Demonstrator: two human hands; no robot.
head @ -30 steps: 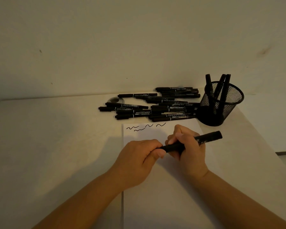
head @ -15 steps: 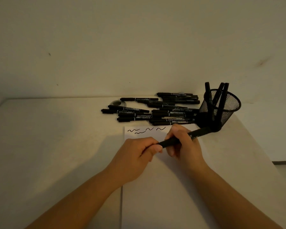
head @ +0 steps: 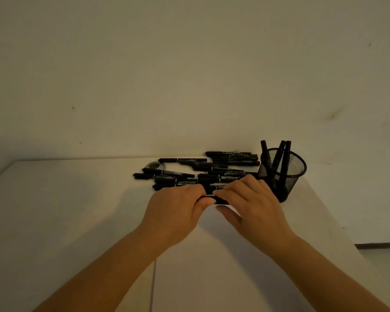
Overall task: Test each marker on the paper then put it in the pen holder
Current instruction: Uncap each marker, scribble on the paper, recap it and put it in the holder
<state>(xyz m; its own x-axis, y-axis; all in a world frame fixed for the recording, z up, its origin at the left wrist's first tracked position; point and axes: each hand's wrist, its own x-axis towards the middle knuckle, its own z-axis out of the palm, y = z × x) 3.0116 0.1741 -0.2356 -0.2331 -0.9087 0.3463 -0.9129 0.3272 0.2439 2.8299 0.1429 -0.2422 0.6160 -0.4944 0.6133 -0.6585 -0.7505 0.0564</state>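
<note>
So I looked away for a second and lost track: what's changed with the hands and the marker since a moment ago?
Both hands moved up the white paper sheet toward the pile of black markers, now covering the squiggles. The left hand and right hand have closed in on the black marker, hiding most of it. The black mesh pen holder, its markers and the pile stayed put.

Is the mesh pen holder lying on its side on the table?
No, the mesh pen holder stands upright on the table, with markers sticking out of its top.
</note>
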